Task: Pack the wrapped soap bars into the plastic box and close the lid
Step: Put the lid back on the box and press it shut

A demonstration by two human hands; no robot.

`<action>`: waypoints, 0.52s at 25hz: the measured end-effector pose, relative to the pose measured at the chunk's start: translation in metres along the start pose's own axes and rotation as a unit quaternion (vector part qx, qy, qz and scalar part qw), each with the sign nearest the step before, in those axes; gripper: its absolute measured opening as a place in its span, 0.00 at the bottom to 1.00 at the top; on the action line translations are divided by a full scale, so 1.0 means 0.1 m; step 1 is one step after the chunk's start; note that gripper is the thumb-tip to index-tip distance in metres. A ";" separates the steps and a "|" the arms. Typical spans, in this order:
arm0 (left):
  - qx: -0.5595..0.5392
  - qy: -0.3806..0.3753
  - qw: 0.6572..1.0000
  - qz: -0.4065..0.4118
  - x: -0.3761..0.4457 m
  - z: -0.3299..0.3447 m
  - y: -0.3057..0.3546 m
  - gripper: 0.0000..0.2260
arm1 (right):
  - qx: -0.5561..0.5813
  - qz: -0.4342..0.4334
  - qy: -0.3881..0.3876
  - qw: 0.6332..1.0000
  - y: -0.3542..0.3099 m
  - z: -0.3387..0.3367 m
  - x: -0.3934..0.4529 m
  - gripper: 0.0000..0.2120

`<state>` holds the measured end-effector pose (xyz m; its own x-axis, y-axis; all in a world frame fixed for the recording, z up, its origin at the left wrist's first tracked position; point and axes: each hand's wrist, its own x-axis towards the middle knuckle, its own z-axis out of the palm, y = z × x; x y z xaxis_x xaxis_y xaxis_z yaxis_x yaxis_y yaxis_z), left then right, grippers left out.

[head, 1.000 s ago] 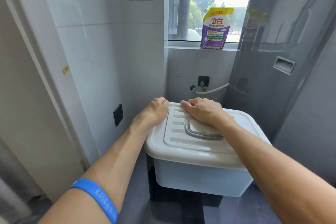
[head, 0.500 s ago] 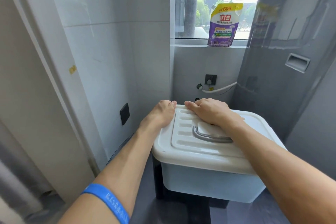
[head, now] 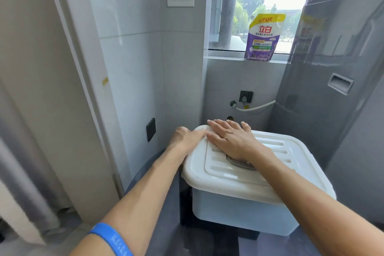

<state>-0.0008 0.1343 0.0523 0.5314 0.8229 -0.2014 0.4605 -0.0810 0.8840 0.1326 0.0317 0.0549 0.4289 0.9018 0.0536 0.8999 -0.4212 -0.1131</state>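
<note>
In the head view, the one real change is in the right hand (head: 232,141): half a second ago its fingers were curled over the far left part of the lid (head: 239,172), and now they are spread out straight, palm flat on the ribbed top just beyond the grey handle (head: 242,164), fingertips reaching the lid's far edge. It grips nothing; it lies flat on the lid. The left hand (head: 187,137) has stayed at the lid's far left corner, its fingers bent over the rim there, though whether they truly clasp the edge or only lean on it is hard to tell because the right hand's thumb and the corner itself hide the fingertips. To my eye the flattening means the pressing-down is finished or nearly so, and the lid sits level all round on the plastic box (head: 239,212), so the closing step looks as good as done. The box stands on a dark stand (head: 187,214) in the corner, between the tiled wall on the left and a grey washing machine (head: 332,110) on the right. Its walls are opaque white and the lid covers it, so the wrapped soap bars cannot be seen; I take it they are inside, but nothing here shows them. On the window sill beyond stands a purple detergent pouch (head: 262,37), well apart from the box.
</note>
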 end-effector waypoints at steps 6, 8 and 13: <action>-0.223 -0.061 0.970 -0.076 -0.38 -0.21 -0.33 0.17 | 0.014 0.007 -0.019 1.000 -0.02 -0.03 0.04 0.29; -0.126 0.043 0.991 0.006 -0.38 -0.20 -0.27 0.21 | 0.008 0.004 -0.014 1.000 -0.03 -0.03 0.03 0.29; 0.159 0.119 0.974 0.112 -0.48 -0.14 -0.15 0.27 | -0.001 0.006 0.002 1.000 -0.03 0.01 0.03 0.28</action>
<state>-0.0433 0.1038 0.0547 0.4810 0.8688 0.1175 0.5689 -0.4112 0.7123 0.1311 0.0358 0.0549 0.4403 0.8961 0.0566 0.8946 -0.4325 -0.1122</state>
